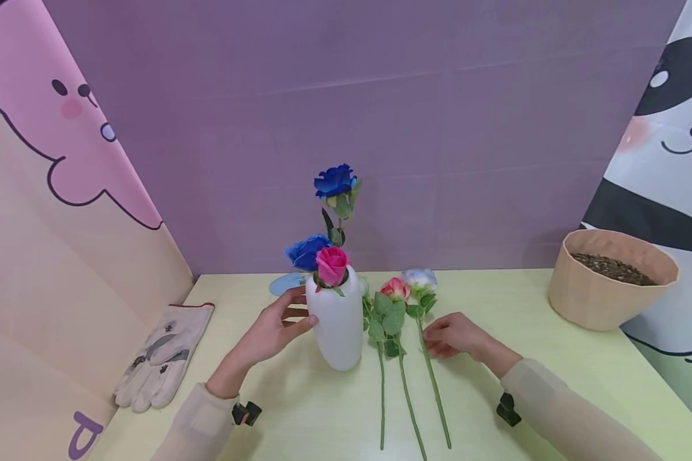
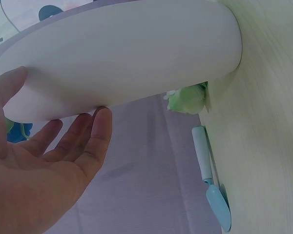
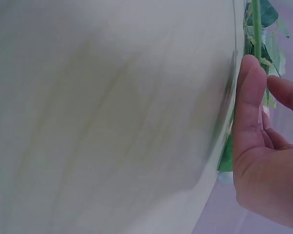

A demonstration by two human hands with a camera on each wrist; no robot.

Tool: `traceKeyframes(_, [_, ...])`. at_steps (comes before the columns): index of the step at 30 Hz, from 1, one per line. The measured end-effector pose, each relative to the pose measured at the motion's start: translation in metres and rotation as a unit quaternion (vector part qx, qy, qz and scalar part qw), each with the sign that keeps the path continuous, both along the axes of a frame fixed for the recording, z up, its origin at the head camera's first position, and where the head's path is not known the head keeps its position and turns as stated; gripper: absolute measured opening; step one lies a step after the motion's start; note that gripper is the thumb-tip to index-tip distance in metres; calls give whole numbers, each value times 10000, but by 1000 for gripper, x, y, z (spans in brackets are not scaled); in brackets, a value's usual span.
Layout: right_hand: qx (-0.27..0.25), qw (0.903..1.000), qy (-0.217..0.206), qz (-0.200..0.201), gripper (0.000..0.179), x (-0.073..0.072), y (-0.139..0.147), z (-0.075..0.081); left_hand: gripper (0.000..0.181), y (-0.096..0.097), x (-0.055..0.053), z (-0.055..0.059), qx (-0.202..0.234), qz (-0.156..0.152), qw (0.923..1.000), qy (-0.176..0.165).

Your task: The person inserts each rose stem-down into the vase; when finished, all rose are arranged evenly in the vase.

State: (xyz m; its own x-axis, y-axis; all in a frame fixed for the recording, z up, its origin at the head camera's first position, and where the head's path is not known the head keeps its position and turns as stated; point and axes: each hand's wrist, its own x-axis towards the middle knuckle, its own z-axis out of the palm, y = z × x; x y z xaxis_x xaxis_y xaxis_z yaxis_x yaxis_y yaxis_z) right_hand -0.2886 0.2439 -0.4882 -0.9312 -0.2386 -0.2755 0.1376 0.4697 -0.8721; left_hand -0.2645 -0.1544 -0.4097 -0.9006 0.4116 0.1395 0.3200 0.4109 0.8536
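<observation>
My left hand [image 1: 277,326] holds a white vase [image 1: 337,326] by its side, thumb in front and fingers behind; the left wrist view shows the fingertips against the vase [image 2: 132,53]. Two blue roses [image 1: 334,181] and a pink rose [image 1: 332,265] stand in it. My right hand [image 1: 454,335] rests low by the stem of a pale blue-white flower [image 1: 420,282]. In the right wrist view, its thumb is apart from the fingers [image 3: 249,105], close to a green stem [image 3: 257,29]. Beside that flower lies a red-pink rose [image 1: 395,288] and a greenish-white flower, partly hidden by the vase.
White-grey gloves [image 1: 164,358] lie at the table's left edge. A tan pot [image 1: 588,288] holding dark soil stands at the right. Behind the vase is a light blue trowel [image 1: 286,283]. A purple cloth [image 1: 380,128] hangs along the table's back edge.
</observation>
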Motion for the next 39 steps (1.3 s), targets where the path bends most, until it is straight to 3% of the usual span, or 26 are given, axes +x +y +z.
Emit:
traceKeyframes(13, [-172,9997,-150,63,30,-4,-6,1,62,0,-2,0,-35,-9,10000,7])
traceKeyframes(39, [-839,9950,474,-269,35,-7,-7,48,64,0,0,0,-36,-1,10000,-36])
